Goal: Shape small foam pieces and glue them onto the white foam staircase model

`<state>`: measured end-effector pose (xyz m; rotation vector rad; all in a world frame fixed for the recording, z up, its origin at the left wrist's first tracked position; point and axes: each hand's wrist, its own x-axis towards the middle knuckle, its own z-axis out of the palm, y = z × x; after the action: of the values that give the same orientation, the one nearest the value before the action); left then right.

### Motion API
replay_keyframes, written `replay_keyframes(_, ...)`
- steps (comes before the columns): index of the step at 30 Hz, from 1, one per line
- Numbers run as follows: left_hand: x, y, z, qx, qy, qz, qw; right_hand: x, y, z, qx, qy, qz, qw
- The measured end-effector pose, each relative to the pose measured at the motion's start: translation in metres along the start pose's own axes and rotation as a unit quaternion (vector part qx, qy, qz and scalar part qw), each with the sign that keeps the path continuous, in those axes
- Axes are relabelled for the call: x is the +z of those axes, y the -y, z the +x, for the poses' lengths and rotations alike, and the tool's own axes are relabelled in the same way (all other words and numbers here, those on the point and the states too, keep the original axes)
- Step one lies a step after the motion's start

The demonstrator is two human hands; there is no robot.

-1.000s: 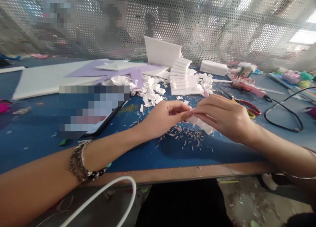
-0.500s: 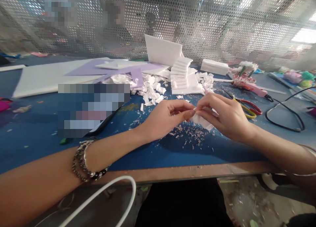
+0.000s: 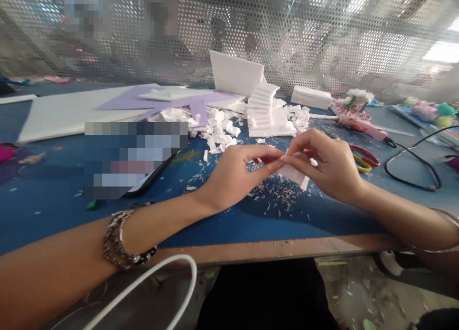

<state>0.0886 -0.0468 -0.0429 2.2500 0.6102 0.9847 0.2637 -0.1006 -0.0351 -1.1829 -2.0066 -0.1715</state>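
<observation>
Between my hands is a small white piece of thin foam or paper (image 3: 296, 173), gathered at its top, its loose end hanging down to the right. My left hand (image 3: 242, 177) pinches the gathered tip between thumb and fingers. Close against it, my right hand (image 3: 324, 165) pinches the same piece, and its fingers partly cover it. Tiny white and pinkish shreds (image 3: 276, 196) are scattered on the blue table (image 3: 215, 225) below. Behind my hands lie crumpled white scraps (image 3: 220, 129) and a stack of white folded strips (image 3: 261, 110).
A phone (image 3: 143, 181), its screen blurred out, stands left. Scissors with red and yellow handles (image 3: 362, 159) lie beyond my right hand, near a pink tool (image 3: 373, 130) with a black cord (image 3: 412, 170). White and lilac sheets (image 3: 125, 98) lie behind, before a perforated metal screen (image 3: 304, 43).
My right hand has tilted slightly, with its fingers and thumb shifted on the white piece. More of the piece's hanging end shows. My left hand stays nearly in place.
</observation>
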Motion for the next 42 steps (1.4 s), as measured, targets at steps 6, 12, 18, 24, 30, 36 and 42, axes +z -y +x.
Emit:
replay_keyframes(6, -0.003, 0.001, 0.002, -0.002, 0.009, -0.002, 1.000, -0.005, -0.003, 0.001, 0.033, 0.033, 0.067, 0.997)
replay_keyframes(12, -0.002, 0.003, 0.001, -0.013, 0.008, -0.067, 0.998, -0.004, 0.000, 0.002, 0.078, 0.030, 0.118, 0.990)
replay_keyframes(18, -0.001, 0.002, 0.001, -0.065, 0.007, -0.178, 0.982, 0.001, 0.004, 0.003, 0.110, 0.048, 0.217, 0.969)
replay_keyframes(24, 0.000, 0.003, 0.002, -0.097, 0.034, -0.261, 0.960, 0.003, 0.006, 0.003, 0.127, 0.063, 0.326, 0.935)
replay_keyframes(30, 0.004, 0.007, 0.001, -0.086, 0.014, -0.282, 0.955, 0.005, 0.008, 0.003, 0.119, 0.044, 0.308, 0.943)
replay_keyframes(36, 0.009, 0.002, -0.001, -0.107, -0.053, -0.246, 0.962, 0.008, 0.006, 0.002, 0.107, -0.001, 0.237, 0.966)
replay_keyframes(42, 0.010, -0.005, -0.007, -0.101, -0.080, -0.181, 0.975, 0.006, 0.009, 0.000, 0.071, -0.019, 0.184, 0.980)
